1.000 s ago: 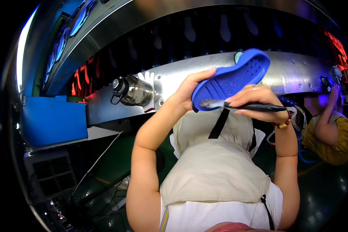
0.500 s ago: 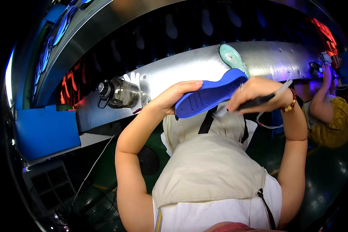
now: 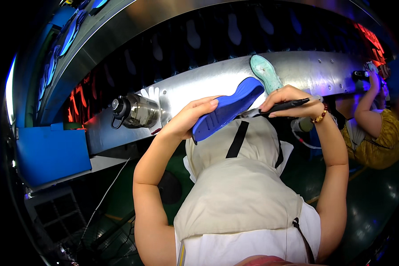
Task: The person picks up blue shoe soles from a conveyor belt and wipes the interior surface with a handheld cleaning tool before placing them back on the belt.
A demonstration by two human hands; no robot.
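Observation:
A blue shoe sole (image 3: 228,108) is tilted up above my lap, its heel end gripped by my left hand (image 3: 193,116) with the thumb over the upper rim. My right hand (image 3: 290,101) is closed round the dark handle of a brush (image 3: 288,105). The brush's bristles are at the sole's hollow side, near its lower edge; whether they touch it I cannot tell. Just behind my right hand, a pale green shoe sole (image 3: 265,73) lies on the metal bench (image 3: 208,80).
On the bench at left stand a clear bottle with a black lid (image 3: 135,111) and, behind it, a white glove (image 3: 153,94). A blue box (image 3: 53,148) is farther left. Dark racks hold several soles beyond the bench. Another person (image 3: 377,128) works at the right.
The blue sole has tilted more steeply and shifted slightly left with my left hand. My right hand has drawn the brush a little lower and changed its angle, uncovering the sole's far end.

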